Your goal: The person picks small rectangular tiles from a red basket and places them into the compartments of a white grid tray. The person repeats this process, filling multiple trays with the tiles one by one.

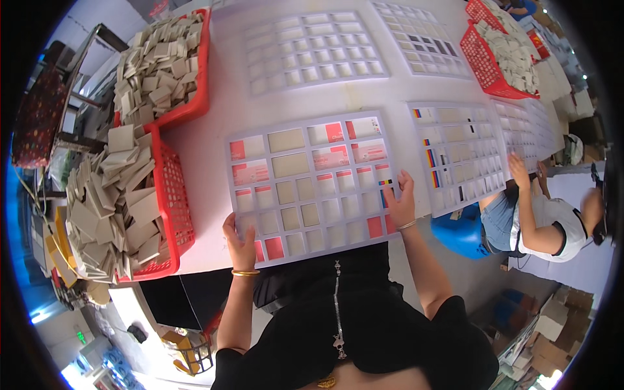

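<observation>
A white grid tray [325, 251] lies at the table's near edge, just in front of my body. My left hand [240, 242] grips its lower left edge, thumb on top and other fingers partly hidden. On the opposite edge, my right hand [402, 198] has its thumb over the rim beside a piece with coloured stripes. Pink-and-white printed pieces [331, 158] fill several of the compartments. Others show plain beige-grey surfaces [290, 164], some large, some small.
Red perforated baskets [175, 201] heaped with beige board pieces [110, 214] stand along the left; similar red baskets [484, 65] are at the far right. More white grid trays [316, 49] cover the table. At right, another person [552, 224] reaches toward a tray.
</observation>
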`<state>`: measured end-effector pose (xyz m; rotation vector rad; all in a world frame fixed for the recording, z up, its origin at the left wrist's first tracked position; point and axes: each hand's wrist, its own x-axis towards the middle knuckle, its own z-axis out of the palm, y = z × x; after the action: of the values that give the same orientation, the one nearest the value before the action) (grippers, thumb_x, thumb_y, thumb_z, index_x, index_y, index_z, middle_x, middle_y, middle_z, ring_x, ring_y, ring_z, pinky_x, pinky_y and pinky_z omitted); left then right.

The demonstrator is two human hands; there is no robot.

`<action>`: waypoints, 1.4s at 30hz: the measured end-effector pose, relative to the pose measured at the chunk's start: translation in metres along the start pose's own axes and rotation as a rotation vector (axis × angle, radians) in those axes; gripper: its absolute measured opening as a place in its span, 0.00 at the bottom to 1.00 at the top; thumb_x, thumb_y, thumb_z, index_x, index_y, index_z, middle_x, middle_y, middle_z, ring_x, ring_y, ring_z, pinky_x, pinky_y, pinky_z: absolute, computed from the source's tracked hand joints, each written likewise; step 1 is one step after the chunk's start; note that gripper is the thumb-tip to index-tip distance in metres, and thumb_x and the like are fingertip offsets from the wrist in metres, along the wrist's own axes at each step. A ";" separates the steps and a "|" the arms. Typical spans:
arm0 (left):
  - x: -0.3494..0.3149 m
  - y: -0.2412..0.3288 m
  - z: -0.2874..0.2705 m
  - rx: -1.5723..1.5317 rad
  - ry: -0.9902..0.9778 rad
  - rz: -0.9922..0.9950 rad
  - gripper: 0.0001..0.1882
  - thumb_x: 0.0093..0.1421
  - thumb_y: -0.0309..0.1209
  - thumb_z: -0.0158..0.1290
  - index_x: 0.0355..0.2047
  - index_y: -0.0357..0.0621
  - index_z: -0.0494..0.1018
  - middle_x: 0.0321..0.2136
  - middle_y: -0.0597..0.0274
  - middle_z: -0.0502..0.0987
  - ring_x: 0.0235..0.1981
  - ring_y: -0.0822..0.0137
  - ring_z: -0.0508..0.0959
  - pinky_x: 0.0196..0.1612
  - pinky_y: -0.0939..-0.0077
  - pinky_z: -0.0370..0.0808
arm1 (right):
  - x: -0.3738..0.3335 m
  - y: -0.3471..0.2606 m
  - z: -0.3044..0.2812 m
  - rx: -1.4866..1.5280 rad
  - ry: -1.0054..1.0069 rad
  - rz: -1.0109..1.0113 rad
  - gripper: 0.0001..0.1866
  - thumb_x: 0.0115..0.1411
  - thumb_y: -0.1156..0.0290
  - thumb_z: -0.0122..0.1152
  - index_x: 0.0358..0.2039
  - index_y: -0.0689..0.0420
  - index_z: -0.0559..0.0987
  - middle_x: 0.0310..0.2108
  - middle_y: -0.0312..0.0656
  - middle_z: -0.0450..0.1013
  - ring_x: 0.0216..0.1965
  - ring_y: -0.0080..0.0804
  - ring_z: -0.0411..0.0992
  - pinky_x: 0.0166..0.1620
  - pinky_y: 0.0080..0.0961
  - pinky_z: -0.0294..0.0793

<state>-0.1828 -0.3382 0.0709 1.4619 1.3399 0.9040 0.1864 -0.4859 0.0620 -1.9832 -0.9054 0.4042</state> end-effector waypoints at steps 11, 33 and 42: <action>-0.008 0.086 0.207 -0.252 -0.604 0.199 0.31 0.51 0.25 0.58 0.55 0.39 0.59 0.50 0.53 0.63 0.56 0.58 0.63 0.59 0.64 0.60 | 0.108 0.138 -0.274 -0.377 0.542 0.093 0.24 0.59 0.60 0.61 0.50 0.62 0.69 0.44 0.43 0.70 0.44 0.31 0.69 0.49 0.27 0.68; 0.276 -0.001 0.126 0.428 0.175 0.045 0.45 0.41 0.23 0.53 0.63 0.47 0.51 0.62 0.59 0.61 0.62 0.59 0.60 0.62 0.61 0.50 | 0.332 0.075 0.053 -0.173 0.100 0.040 0.39 0.59 0.59 0.58 0.64 0.61 0.51 0.62 0.54 0.57 0.65 0.42 0.55 0.63 0.31 0.54; 0.293 -0.030 0.103 0.152 0.102 0.214 0.37 0.42 0.18 0.50 0.56 0.46 0.58 0.51 0.57 0.73 0.53 0.63 0.71 0.58 0.70 0.61 | 0.317 0.001 0.054 0.071 -0.039 0.330 0.41 0.54 0.51 0.63 0.60 0.62 0.59 0.54 0.55 0.67 0.52 0.38 0.68 0.56 0.31 0.64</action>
<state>-0.0557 -0.0648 -0.0087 1.7213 1.3691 1.0439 0.3706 -0.2227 0.0517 -2.0682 -0.5769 0.6536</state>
